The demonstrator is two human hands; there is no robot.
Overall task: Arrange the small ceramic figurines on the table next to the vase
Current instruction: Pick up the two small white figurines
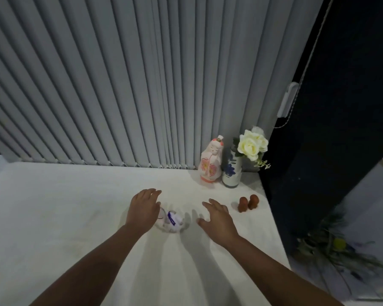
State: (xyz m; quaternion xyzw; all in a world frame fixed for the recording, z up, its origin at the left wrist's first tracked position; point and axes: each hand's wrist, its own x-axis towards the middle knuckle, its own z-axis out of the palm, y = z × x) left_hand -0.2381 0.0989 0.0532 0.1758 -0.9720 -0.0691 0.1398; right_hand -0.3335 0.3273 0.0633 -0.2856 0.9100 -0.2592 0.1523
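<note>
A white vase (231,171) with blue flowers painted on it holds cream roses at the table's back right. A pink and white doll figurine (211,162) stands upright just left of it, nearly touching. Two small brown figurines (248,202) stand side by side in front of the vase. A small white figurine with blue marks (172,221) sits mid-table. My left hand (144,208) hovers right beside it on its left, fingers spread, partly covering it. To the right of that figurine, my right hand (217,217) is open over the cloth and holds nothing.
The table wears a white cloth (64,217). Grey vertical blinds (119,85) hang right behind it. The table's right edge runs just past the brown figurines, with a dark wall and a plant (336,246) beyond.
</note>
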